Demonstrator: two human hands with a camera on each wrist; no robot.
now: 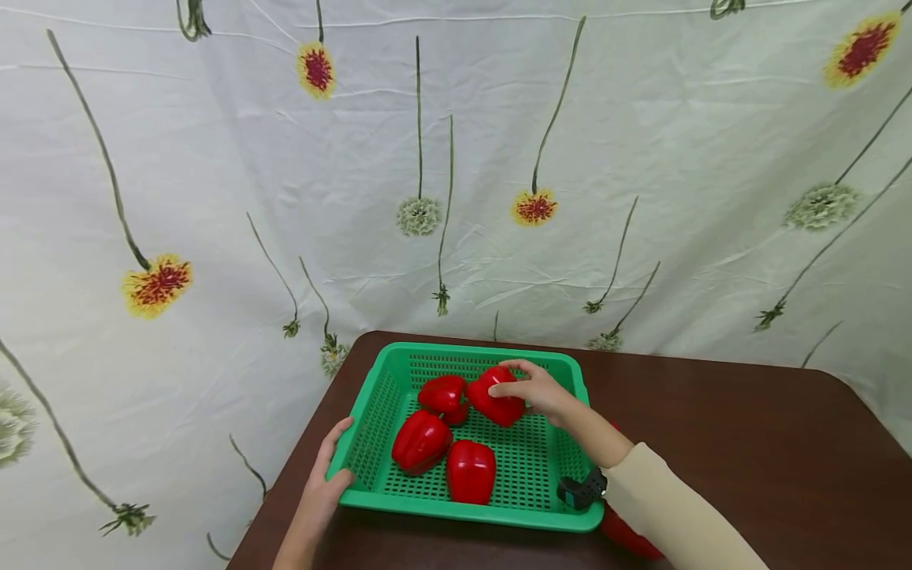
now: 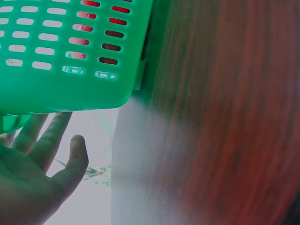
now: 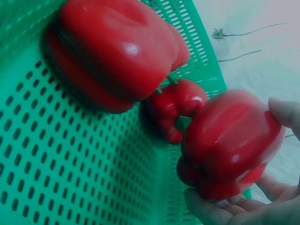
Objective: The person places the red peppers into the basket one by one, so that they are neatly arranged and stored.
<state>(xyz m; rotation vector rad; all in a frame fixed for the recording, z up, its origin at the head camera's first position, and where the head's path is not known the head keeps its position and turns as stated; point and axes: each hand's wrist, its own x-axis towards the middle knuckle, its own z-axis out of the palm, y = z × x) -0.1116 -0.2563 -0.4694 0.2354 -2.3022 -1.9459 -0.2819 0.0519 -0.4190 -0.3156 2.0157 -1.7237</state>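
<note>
In the head view my right hand (image 1: 536, 389) grips a red bell pepper (image 1: 495, 400) over the back right part of a green plastic basket (image 1: 470, 513). The right wrist view shows this bell pepper (image 3: 234, 140) between the thumb and the fingers. Three more red bell peppers lie in the basket: one (image 1: 440, 393) beside the held one, one (image 1: 422, 442) at the left, one (image 1: 471, 472) by the near wall. My left hand (image 1: 321, 483) touches the basket's left rim, its fingers (image 2: 54, 136) fairly straight in the left wrist view.
The basket stands on a dark brown table (image 1: 712, 443). Red bell pepper (image 1: 627, 532) shows outside the basket, partly hidden under the right sleeve (image 1: 670, 507). A black watch-like device (image 1: 580, 489) sits at the right forearm. Behind hangs a white cloth (image 1: 356, 198) with flower prints.
</note>
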